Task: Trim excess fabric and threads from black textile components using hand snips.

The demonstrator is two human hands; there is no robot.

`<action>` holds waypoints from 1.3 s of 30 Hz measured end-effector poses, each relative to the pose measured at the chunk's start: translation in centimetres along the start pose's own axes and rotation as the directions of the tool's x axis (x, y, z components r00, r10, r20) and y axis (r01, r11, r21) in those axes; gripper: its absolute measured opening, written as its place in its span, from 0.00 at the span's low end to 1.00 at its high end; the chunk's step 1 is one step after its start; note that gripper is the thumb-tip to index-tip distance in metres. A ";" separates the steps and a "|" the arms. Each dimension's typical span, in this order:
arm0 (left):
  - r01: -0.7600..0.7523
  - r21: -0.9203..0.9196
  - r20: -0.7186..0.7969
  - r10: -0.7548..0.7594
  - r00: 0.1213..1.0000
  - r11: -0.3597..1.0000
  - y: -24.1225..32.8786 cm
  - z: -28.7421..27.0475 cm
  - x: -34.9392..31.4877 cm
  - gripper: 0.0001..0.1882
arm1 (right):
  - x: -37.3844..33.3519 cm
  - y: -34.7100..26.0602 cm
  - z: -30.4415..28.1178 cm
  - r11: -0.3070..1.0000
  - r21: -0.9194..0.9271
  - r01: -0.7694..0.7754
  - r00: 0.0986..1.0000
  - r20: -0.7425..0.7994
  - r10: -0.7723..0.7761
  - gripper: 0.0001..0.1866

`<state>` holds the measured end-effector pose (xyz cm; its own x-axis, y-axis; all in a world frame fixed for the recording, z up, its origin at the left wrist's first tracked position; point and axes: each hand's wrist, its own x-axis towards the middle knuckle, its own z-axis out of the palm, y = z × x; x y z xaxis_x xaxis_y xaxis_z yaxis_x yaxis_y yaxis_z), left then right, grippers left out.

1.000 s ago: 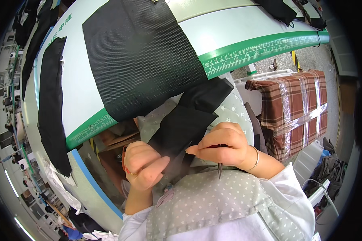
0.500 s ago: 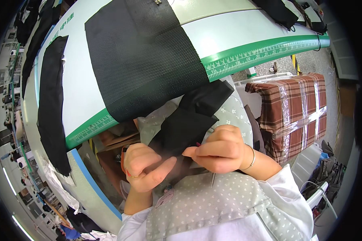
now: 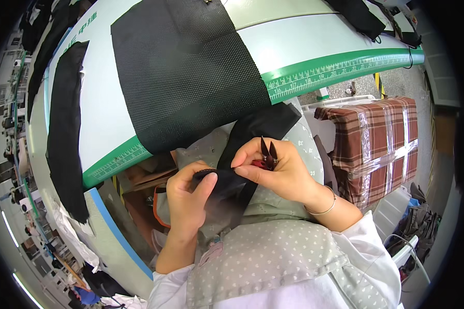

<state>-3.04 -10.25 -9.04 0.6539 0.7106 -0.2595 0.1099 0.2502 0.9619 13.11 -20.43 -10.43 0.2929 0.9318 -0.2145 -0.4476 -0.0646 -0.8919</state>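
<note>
Your snips (image 3: 272, 152) have flipped blades-outward, curled in your right hand (image 3: 290, 172), its fingertips together at the cloth (image 3: 227, 180) your left hand (image 3: 185, 195) pinches above your lap (image 3: 267, 209); slack fingers could let blades nick it.

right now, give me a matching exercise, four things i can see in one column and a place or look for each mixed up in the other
1. snips
2. plaid-covered block
3. textured black sheet
4. green strip

A. draped over the edge of the table
B. marked like a ruler
C. bound with shiny tape
D. in the right hand, blades up

Pairs: 1-D, 2-C, 3-A, 4-B
</note>
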 end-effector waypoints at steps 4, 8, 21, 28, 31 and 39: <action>0.099 -0.086 -0.084 -0.106 0.991 0.991 0.3 0.5 -0.1 0.02 | 0.1 0.1 -0.1 0.996 -0.083 0.014 1.000 -0.015 -0.016 0.07; 0.038 -0.013 -0.042 -0.039 0.998 0.999 0.3 0.3 0.0 0.02 | 0.1 -1.0 -0.4 0.949 -0.314 0.036 0.999 0.002 -0.038 0.09; 0.016 0.219 -0.012 -0.013 1.000 0.975 0.4 0.0 -0.2 0.04 | 1.0 -1.0 -1.1 0.657 -0.657 0.369 0.928 0.226 -0.295 0.07; 0.038 0.155 -0.051 -0.031 0.998 0.987 0.5 0.5 -0.1 0.05 | 1.0 -1.7 -1.0 0.695 -0.639 0.330 0.944 0.200 -0.264 0.07; 0.028 0.185 -0.041 -0.021 0.999 0.982 0.6 0.5 -0.2 0.05 | 1.2 -1.7 -0.8 0.667 -0.654 0.358 0.934 0.236 -0.269 0.04; 0.048 0.118 -0.074 -0.039 0.997 0.992 0.4 0.3 0.0 0.05 | 1.3 -1.9 -1.5 0.697 -0.653 0.296 0.949 0.117 -0.293 0.04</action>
<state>-2.76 -10.41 -8.66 0.5921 0.7469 -0.3027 0.2284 0.2047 0.9518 15.60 -19.62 -9.55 0.3099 0.9450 0.1040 0.3262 -0.0029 -0.9453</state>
